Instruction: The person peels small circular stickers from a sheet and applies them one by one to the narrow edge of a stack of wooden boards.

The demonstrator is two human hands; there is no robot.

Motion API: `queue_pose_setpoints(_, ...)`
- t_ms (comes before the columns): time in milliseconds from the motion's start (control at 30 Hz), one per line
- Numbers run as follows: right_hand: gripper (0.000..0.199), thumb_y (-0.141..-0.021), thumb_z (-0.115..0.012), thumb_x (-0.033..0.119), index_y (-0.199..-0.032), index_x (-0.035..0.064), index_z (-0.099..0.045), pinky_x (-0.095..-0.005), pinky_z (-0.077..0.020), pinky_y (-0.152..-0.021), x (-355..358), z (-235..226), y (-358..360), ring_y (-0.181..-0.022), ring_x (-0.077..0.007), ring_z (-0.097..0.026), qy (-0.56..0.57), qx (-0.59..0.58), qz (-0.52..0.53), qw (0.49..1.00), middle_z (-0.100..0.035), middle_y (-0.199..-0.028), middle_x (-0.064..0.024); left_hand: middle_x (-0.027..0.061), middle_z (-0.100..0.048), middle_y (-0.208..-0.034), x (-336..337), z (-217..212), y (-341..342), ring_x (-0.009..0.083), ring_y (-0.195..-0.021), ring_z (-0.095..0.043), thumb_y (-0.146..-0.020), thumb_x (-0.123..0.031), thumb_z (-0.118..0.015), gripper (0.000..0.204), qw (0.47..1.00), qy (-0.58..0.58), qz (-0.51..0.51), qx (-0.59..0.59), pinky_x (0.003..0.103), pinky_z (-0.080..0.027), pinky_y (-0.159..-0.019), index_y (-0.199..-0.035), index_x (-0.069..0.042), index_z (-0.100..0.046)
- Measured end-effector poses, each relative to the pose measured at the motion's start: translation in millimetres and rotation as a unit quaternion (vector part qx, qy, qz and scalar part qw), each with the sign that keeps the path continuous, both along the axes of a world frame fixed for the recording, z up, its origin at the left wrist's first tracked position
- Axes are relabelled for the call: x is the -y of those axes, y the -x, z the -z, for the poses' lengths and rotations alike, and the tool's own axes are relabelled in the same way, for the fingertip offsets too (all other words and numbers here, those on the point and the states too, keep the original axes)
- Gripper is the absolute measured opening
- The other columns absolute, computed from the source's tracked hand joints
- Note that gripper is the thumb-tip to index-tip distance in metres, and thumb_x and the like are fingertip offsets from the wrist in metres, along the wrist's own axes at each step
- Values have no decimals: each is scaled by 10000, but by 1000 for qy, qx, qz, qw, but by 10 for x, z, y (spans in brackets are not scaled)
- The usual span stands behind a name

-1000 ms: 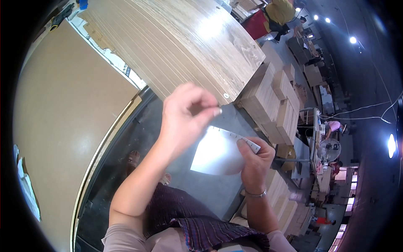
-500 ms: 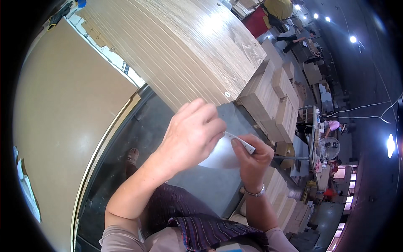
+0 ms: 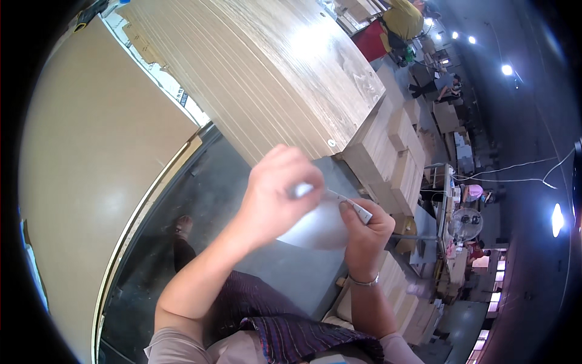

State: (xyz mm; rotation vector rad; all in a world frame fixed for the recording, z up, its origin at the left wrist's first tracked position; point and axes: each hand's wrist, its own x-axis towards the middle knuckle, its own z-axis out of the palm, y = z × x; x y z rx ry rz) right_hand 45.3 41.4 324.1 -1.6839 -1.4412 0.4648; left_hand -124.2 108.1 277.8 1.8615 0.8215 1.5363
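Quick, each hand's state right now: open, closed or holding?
Left hand: curled, blurred; whether it holds anything cannot be told.
Right hand: closed, pinching the edge of a shiny sheet.

A broad, smooth tan panel (image 3: 103,158) fills the left side, with a torn strip of white sheeting (image 3: 159,77) along its upper right edge. Dark grey floor (image 3: 212,173) lies to the right of the panel. Farther right, pale wood-grain boards (image 3: 379,145) stand in uneven stacks. Beyond them are a round, pale-caged fan (image 3: 465,224), a person in a yellow top (image 3: 405,19) and another in pink (image 3: 473,193). A thin white cable (image 3: 515,179) sags below a bright white lamp (image 3: 507,70).
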Motion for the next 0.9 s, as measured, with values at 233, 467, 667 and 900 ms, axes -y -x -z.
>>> queue_pose_setpoints(233,77,-830,-704,15,-869,-50,-694,-202,-430,-596,36,-23,-97,-663,-43,-532,25,-90,34,995,-622,-723,18,-27,-627,-747,-20,75,-334,25,-694,-530,-826,18,-722,65,805,343,100,473,187,-422,-665,-880,-10,-698)
queue_pose_setpoints(467,74,-836,-703,18,-869,-48,-696,-194,-420,-599,67,-6,-131,-662,-39,-526,25,-105,32,994,-620,-726,22,-18,-650,-777,-60,50,-448,28,-710,-548,-824,14,-725,68,774,354,77,519,184,-438,-669,-887,-4,-705)
queue_pose_setpoints(667,79,-839,-707,25,-869,-47,-699,-196,-422,-600,95,-18,-135,-661,-42,-530,23,-106,31,994,-626,-730,18,-8,-655,-777,-65,-8,-453,33,-707,-551,-823,11,-728,61,782,369,50,500,187,-441,-673,-876,0,-701)
queue_pose_setpoints(900,91,-836,-716,35,-871,-49,-702,-199,-428,-604,146,-7,-134,-658,-48,-535,24,-115,39,992,-633,-733,13,-19,-606,-721,-79,-81,-427,34,-643,-481,-793,-9,-766,96,794,387,21,469,193,-406,-624,-808,-6,-672)
